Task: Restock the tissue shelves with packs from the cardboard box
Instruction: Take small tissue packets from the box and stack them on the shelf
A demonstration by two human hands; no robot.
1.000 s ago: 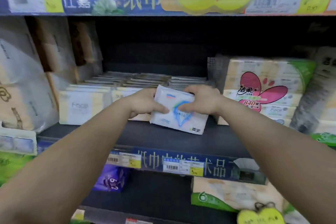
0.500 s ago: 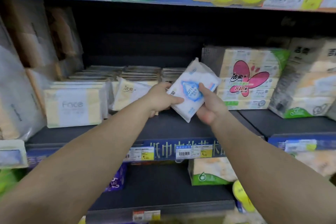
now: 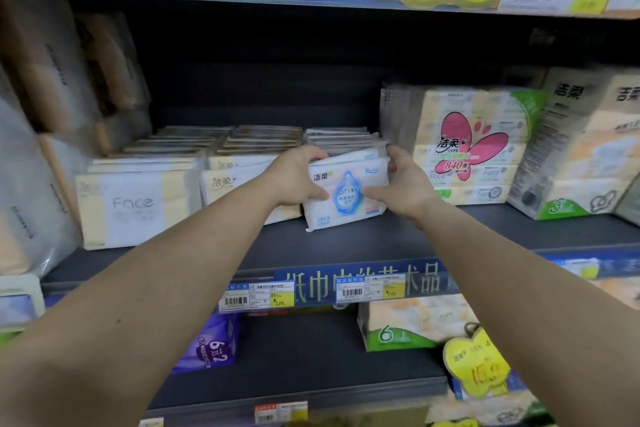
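Observation:
A white tissue pack [image 3: 346,192] with a blue drop logo stands upright on the dark middle shelf [image 3: 346,243], in front of a row of similar packs [image 3: 343,137]. My left hand [image 3: 298,177] grips its left edge and top, thumb on the front face. My right hand [image 3: 401,180] holds its right side, thumb across the front and fingers behind. The cardboard box is out of view.
Cream "Face" tissue packs [image 3: 138,208] fill the shelf to the left. A large multipack with a pink butterfly [image 3: 464,146] stands just right of my hands, more multipacks [image 3: 581,149] beyond. Price tags [image 3: 259,296] line the shelf edge; a purple pack [image 3: 211,347] sits below.
The pack went from tilted and held in the air to upright on the shelf at the front of the right row. Both hands moved forward with it.

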